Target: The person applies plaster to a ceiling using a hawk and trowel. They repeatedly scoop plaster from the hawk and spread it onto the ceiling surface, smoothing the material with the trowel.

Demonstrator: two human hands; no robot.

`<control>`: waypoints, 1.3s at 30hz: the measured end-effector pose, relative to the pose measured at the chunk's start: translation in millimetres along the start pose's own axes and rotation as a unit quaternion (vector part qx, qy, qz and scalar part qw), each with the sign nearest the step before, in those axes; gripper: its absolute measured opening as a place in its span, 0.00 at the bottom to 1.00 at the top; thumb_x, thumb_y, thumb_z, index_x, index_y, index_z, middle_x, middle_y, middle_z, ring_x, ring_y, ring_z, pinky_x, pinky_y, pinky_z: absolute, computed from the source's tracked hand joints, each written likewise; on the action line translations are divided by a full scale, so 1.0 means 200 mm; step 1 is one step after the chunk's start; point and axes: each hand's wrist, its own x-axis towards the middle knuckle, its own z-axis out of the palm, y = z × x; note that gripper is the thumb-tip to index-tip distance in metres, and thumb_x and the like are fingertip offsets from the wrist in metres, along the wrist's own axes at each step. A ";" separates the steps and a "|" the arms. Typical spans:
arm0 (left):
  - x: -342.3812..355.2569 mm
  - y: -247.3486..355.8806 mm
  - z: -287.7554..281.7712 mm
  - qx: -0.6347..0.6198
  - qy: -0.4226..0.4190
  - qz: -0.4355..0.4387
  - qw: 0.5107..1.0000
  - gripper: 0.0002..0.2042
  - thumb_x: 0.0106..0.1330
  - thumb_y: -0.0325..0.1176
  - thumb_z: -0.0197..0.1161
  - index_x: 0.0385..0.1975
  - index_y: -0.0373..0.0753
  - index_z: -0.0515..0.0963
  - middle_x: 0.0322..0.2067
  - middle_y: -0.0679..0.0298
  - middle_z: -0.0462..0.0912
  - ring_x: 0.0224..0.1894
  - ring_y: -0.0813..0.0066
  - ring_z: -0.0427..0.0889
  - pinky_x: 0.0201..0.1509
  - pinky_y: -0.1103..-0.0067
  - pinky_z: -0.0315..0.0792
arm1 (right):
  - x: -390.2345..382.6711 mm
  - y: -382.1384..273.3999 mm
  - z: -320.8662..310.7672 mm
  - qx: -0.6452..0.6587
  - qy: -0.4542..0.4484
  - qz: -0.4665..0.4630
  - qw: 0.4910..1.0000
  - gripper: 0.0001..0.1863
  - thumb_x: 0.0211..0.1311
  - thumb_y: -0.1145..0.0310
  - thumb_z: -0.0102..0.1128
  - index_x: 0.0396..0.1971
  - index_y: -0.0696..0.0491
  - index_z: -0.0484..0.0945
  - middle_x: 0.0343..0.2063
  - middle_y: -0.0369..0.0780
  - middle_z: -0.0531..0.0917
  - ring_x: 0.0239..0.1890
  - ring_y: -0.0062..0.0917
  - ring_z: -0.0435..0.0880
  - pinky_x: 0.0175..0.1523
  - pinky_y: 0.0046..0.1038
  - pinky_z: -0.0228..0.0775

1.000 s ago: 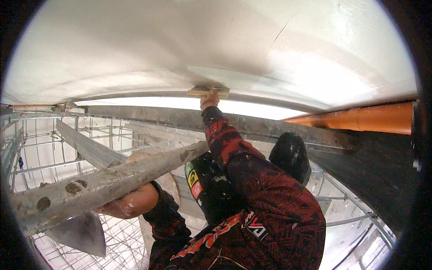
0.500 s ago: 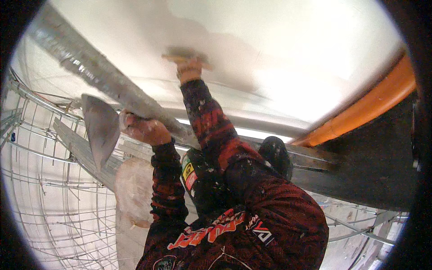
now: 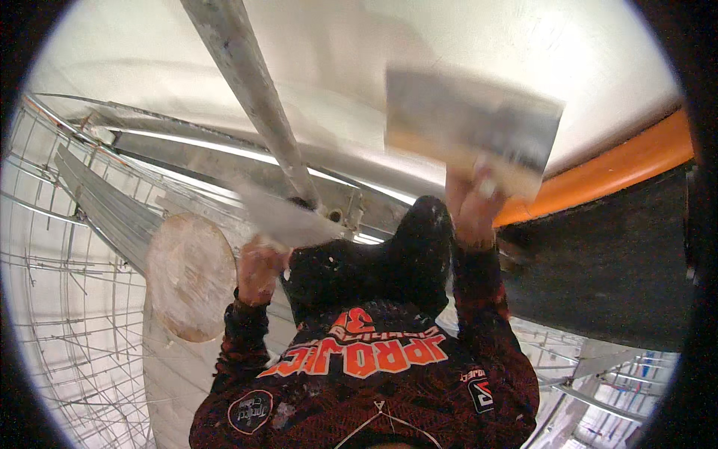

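Compare your posture with the frame half a second earlier: your right hand (image 3: pixel 475 202) has dropped from the upper centre to right of centre. The flat trowel (image 3: pixel 464 123) in it, then edge-on against the white surface (image 3: pixel 329 75), now shows its broad face. Motion blur hides whether it touches that surface. Your left hand (image 3: pixel 262 271) sits lower, left of centre; its grey blade (image 3: pixel 288 218) now extends above and to the right of the hand, where earlier it hung to the left. The metal pole (image 3: pixel 243 82) stands steeper, descending from the upper edge, left of centre, to the middle.

Finger state, right: curled closed at the trowel's lower edge, gripping it. Finger state, left: closed on the blade's lower left end; the exact grip is blurred.

Count of items: two hands, each with one tool; one flat trowel; one grey blade; one pole; one orange pipe (image 3: pixel 606 179) at the right; one dark panel (image 3: pixel 598 277) below the pipe; one round pale disc (image 3: pixel 191 277) at the left. The scaffold tubes (image 3: pixel 63 266) at the left are too many and too fine to count. Your printed shirt (image 3: pixel 359 404) fills the lower centre.
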 end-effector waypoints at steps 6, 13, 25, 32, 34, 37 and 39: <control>0.02 -0.18 0.06 0.211 -0.372 -0.234 0.873 0.28 0.64 0.62 0.43 0.26 0.38 0.70 0.19 0.68 0.68 0.19 0.80 0.68 0.18 0.84 0.62 | -0.44 -0.14 -0.13 -0.401 -0.484 0.045 0.777 0.28 0.53 0.67 0.56 0.58 0.48 0.66 0.61 0.43 0.66 0.64 0.41 0.61 0.67 0.44 0.51; 0.07 0.09 0.24 0.251 -0.329 -0.133 0.901 0.21 0.66 0.51 0.48 0.28 0.36 0.70 0.18 0.64 0.69 0.20 0.72 0.70 0.24 0.78 0.64 | -0.47 -0.18 -0.32 -0.672 -0.261 0.153 0.676 0.29 0.52 0.68 0.56 0.57 0.48 0.65 0.54 0.39 0.68 0.57 0.38 0.66 0.62 0.42 0.58; 0.14 -0.23 0.43 0.508 -0.063 0.359 0.781 0.13 0.49 0.34 0.62 0.35 0.38 0.78 0.28 0.64 0.81 0.33 0.67 0.78 0.45 0.67 0.63 | -0.63 0.14 -0.14 0.055 0.325 0.392 0.859 0.19 0.46 0.62 0.53 0.39 0.55 0.72 0.33 0.41 0.76 0.34 0.35 0.79 0.44 0.33 0.75; 0.18 -0.12 0.06 0.582 -0.147 0.308 0.738 0.18 0.46 0.33 0.63 0.42 0.42 0.77 0.33 0.67 0.78 0.37 0.69 0.76 0.49 0.68 0.61 | -0.42 0.15 -0.24 0.282 0.207 0.194 0.917 0.28 0.53 0.64 0.50 0.54 0.60 0.64 0.46 0.46 0.75 0.47 0.37 0.76 0.51 0.37 0.72; 0.29 -0.05 0.03 0.536 0.044 0.429 0.725 0.13 0.56 0.36 0.61 0.39 0.39 0.75 0.34 0.61 0.77 0.37 0.66 0.76 0.42 0.69 0.69 | -0.31 0.28 -0.37 0.240 0.267 0.180 0.916 0.28 0.54 0.58 0.53 0.52 0.58 0.65 0.46 0.46 0.76 0.49 0.39 0.75 0.53 0.40 0.70; 0.48 0.13 0.12 0.456 0.369 0.416 0.695 0.17 0.64 0.45 0.56 0.35 0.34 0.72 0.32 0.55 0.76 0.31 0.67 0.77 0.32 0.73 0.71 | -0.13 0.70 -0.60 0.039 0.280 0.148 0.948 0.24 0.53 0.56 0.58 0.45 0.59 0.72 0.42 0.49 0.78 0.48 0.41 0.75 0.53 0.40 0.68; 0.72 0.24 0.20 0.273 0.370 0.469 0.754 0.19 0.66 0.47 0.54 0.36 0.33 0.72 0.34 0.53 0.76 0.33 0.66 0.77 0.32 0.73 0.71 | -0.06 1.02 -0.72 -0.565 0.177 0.094 0.801 0.20 0.50 0.61 0.61 0.38 0.61 0.75 0.39 0.53 0.78 0.44 0.43 0.77 0.49 0.38 0.69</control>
